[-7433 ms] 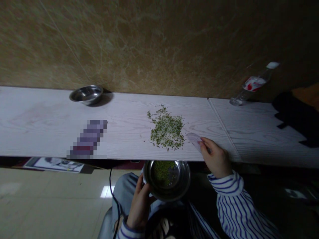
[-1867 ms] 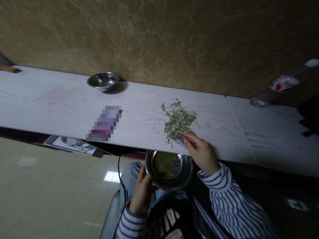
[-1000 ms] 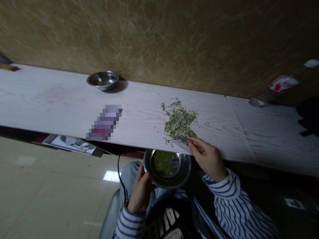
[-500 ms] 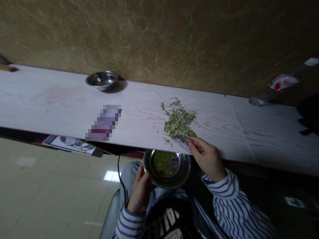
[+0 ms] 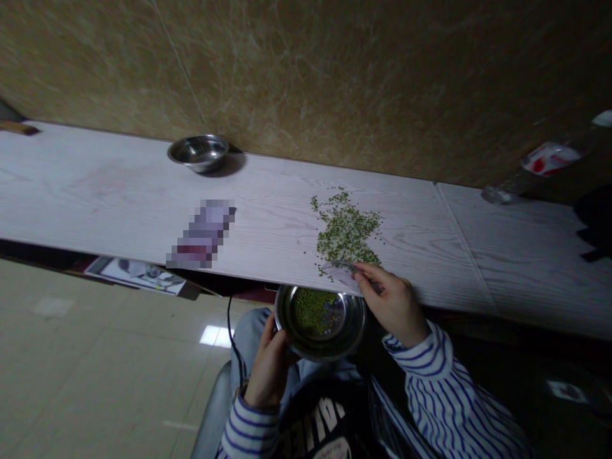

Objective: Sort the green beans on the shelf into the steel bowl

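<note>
My left hand (image 5: 271, 366) grips the left rim of a steel bowl (image 5: 352, 338), which sits just below the front edge of the table. Green beans (image 5: 310, 310), small like mung beans, cover part of its bottom. More green beans (image 5: 348, 233) lie scattered on the pale wooden table (image 5: 268, 223) above the bowl. Between thumb and fingers of my right hand (image 5: 389, 299) is a thin, clear piece of plastic (image 5: 340, 271). It lies low over the table's edge, at the near side of the scattered beans; its exact shape is hard to make out.
A second steel bowl (image 5: 199, 153) stands by the wall. Left of the beans lies a blurred-out flat item (image 5: 203, 233). On the right a plastic bottle (image 5: 549, 158) leans, with a dark object (image 5: 595, 220) beyond it. An open drawer (image 5: 143, 277) sits under the left side.
My right hand has moved slightly left and toward the table edge with the plastic piece. My left hand and the bowl stay nearly where they were.
</note>
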Action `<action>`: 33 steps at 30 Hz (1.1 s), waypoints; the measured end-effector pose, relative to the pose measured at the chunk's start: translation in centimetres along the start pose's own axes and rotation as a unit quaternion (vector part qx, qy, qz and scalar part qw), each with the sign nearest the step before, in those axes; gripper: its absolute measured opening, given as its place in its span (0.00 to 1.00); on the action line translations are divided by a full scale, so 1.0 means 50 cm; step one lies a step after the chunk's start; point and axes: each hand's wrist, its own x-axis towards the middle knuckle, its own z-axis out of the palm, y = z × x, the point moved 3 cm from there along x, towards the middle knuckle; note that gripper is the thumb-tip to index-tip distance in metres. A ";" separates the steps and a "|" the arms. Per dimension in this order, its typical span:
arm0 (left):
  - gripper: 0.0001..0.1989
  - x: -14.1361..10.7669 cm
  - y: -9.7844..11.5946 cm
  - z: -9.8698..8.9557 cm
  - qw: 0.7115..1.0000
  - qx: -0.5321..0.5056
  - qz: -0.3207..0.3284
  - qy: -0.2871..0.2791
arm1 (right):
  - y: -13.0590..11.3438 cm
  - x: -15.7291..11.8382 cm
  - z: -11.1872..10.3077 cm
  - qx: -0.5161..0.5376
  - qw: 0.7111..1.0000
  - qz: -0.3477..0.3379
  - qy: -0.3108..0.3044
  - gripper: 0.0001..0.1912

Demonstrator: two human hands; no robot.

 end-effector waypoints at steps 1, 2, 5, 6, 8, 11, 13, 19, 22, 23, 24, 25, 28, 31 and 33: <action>0.28 0.000 0.000 0.000 1.000 0.001 0.000 -0.002 | 0.000 0.000 0.001 0.001 1.000 0.000 0.001 0.13; 0.28 0.000 0.000 -0.001 1.000 0.002 0.001 -0.004 | 0.000 0.001 0.002 0.002 1.000 0.001 0.002 0.13; 0.28 0.000 0.000 0.000 1.000 0.004 0.003 -0.006 | 0.002 0.004 0.004 0.002 1.000 0.005 0.008 0.13; 0.28 0.000 0.001 0.001 1.000 0.004 0.003 -0.006 | 0.004 0.006 0.004 0.002 1.000 0.007 0.012 0.13; 0.28 0.000 0.002 0.002 1.000 0.003 0.003 -0.006 | 0.008 0.009 0.003 0.005 1.000 0.013 0.023 0.13; 0.27 0.001 0.003 0.000 1.000 0.004 0.005 0.002 | 0.011 0.013 0.001 0.009 0.999 0.019 0.029 0.13; 0.25 0.001 0.003 -0.003 1.000 0.008 0.012 0.000 | 0.010 0.016 0.004 0.008 1.000 0.018 0.022 0.13; 0.21 0.002 0.012 -0.013 0.999 0.019 0.030 -0.009 | -0.008 0.030 0.019 0.013 1.000 0.002 0.000 0.14; 0.23 0.001 0.022 -0.015 0.999 0.014 0.041 -0.007 | -0.014 0.036 0.022 0.012 1.000 -0.008 -0.013 0.14; 0.23 0.001 0.026 -0.016 0.999 0.012 0.043 -0.005 | -0.016 0.038 0.022 0.012 1.000 -0.010 -0.014 0.14; 0.23 0.001 0.029 -0.017 0.999 0.011 0.044 -0.002 | -0.016 0.039 0.023 0.013 1.000 -0.012 -0.013 0.14; 0.23 0.001 0.031 -0.018 0.999 0.011 0.045 0.000 | -0.017 0.041 0.023 0.014 1.000 -0.013 -0.011 0.14; 0.22 0.001 0.035 -0.020 0.999 0.013 0.047 0.002 | -0.018 0.044 0.028 0.013 1.000 -0.015 -0.008 0.14; 0.24 -0.002 0.036 -0.017 0.999 0.011 0.045 0.000 | -0.023 0.045 0.033 0.016 0.999 -0.017 -0.024 0.14; 0.25 -0.006 0.038 -0.011 0.999 0.006 0.045 0.003 | -0.027 0.046 0.035 0.021 0.999 -0.021 -0.039 0.13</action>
